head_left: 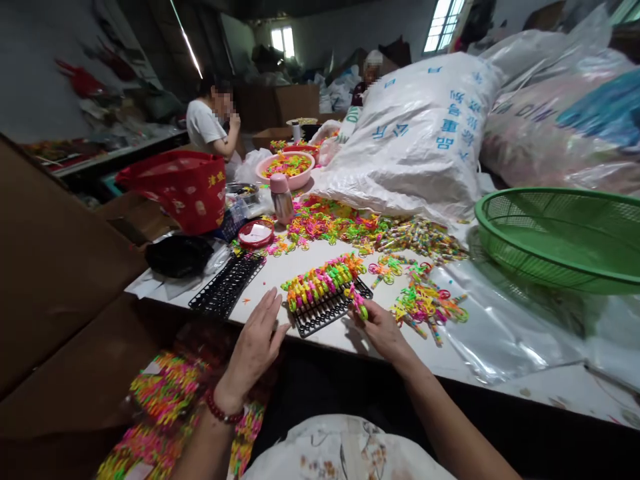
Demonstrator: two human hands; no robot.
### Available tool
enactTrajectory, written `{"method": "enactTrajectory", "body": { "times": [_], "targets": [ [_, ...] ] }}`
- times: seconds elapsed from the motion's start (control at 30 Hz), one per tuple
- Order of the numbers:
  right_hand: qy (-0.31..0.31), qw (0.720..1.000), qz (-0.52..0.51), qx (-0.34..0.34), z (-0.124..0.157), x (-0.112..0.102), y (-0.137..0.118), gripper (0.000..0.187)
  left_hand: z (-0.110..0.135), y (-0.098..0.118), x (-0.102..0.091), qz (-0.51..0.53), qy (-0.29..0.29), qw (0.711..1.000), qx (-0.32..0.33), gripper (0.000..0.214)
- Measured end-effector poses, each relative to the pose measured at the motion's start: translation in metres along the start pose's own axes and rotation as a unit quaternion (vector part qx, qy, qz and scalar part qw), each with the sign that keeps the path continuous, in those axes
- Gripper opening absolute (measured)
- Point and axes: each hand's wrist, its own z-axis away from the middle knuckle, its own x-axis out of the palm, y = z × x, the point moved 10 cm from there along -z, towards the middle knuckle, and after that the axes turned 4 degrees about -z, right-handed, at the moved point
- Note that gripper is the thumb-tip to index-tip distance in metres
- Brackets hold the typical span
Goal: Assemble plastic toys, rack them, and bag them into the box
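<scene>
A black slotted rack (325, 319) lies at the table's front edge, its back part filled with rows of small bright plastic toys (320, 283) in pink, yellow, green and orange. At the rack's near right side, my right hand (383, 331) pinches a pink and yellow-green plastic toy (358, 303). My left hand (257, 340) rests beside the rack's left end, fingers stretched out and holding nothing. Right of the rack, a small heap of similar toys (425, 300) lies loose. Their exact kind is too small to make out.
Stacked black racks (227, 283) lie at left, near a red bag (175, 190). Behind are a flask (281, 200), a pink basin (295, 180) and a large white sack (420, 127). A green basket (560, 233) stands right. Another person (213, 123) sits across the room.
</scene>
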Motion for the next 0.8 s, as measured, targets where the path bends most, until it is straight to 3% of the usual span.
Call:
{"method": "enactTrajectory", "body": {
  "times": [0.23, 0.4, 0.6, 0.7, 0.8],
  "targets": [
    [-0.032, 0.999, 0.019, 0.008, 0.011, 0.03, 0.001, 0.023, 0.018, -0.004, 0.021, 0.038, 0.032, 0.997, -0.05, 0.056],
    [-0.048, 0.997, 0.05, -0.018, 0.014, 0.044, -0.006, 0.029, 0.016, -0.027, 0.039, 0.12, 0.066, 0.985, -0.102, 0.054],
    [-0.066, 0.995, 0.061, -0.033, 0.007, 0.057, -0.009, 0.033, 0.009, -0.07, 0.076, 0.296, 0.056, 0.931, -0.205, 0.063],
    [-0.039, 0.995, 0.076, -0.044, -0.001, 0.059, -0.01, 0.034, 0.002, -0.07, 0.092, 0.374, 0.024, 0.903, -0.208, 0.055],
    [-0.035, 0.994, 0.071, -0.077, -0.005, 0.069, -0.017, 0.031, -0.003, -0.064, 0.095, 0.395, 0.019, 0.898, -0.193, 0.047]
  ]
}}
